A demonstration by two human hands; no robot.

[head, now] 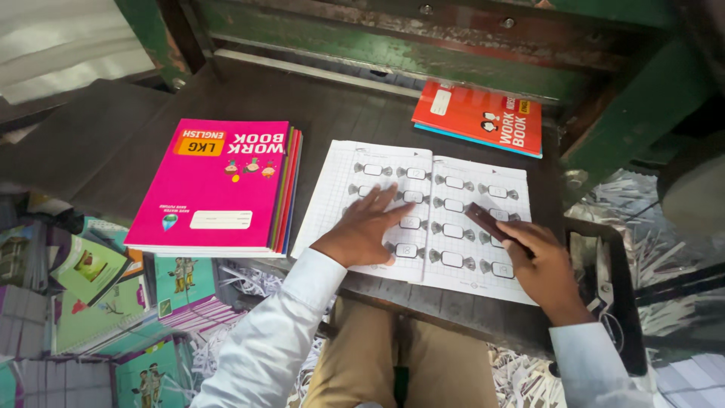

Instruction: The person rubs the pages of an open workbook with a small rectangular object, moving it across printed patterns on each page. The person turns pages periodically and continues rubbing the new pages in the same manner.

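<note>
Fingers (381, 202) of the left hand (361, 233) lie spread flat on the open workbook (423, 215), which rests on the dark tabletop (340, 113). The right hand (545, 266) pinches a small dark block (487, 221) against the right page. A pink workbook stack (215, 185) sits just left; an orange workbook (479, 115) lies behind.

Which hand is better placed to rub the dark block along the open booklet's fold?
Probably the right hand: it already grips the dark block over the open booklet, while the left hand lies flat on the left page.

Even soft daylight, sharp, wide-angle edges
</note>
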